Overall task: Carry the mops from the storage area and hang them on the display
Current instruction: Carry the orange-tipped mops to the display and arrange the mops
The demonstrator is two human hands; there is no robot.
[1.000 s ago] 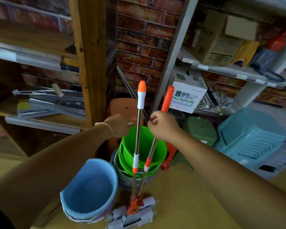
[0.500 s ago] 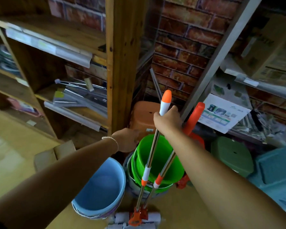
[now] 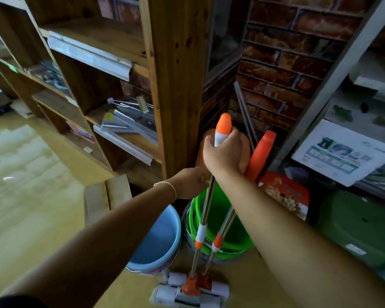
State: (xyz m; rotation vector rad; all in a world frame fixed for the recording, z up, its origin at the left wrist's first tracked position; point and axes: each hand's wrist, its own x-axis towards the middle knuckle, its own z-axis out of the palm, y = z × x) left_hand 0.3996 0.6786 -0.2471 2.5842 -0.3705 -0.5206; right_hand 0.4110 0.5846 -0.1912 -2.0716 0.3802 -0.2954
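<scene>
While the right hand (image 3: 226, 155) grips both mops (image 3: 206, 210) near their tops, the left hand (image 3: 190, 182) reaches in, its fingers hidden.

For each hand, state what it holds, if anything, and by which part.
The right hand grips both mop handles near their tops. The left hand reaches the shafts lower down; whether it grips cannot be told.

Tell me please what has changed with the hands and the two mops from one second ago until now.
The right hand moved up the shafts and now grips both mops near their tops: the white-and-orange handle and the orange handle. The left hand stayed low beside the shafts; whether it holds one is hidden. The mop heads remain on the floor, in front of the green bucket and the blue bucket.
</scene>
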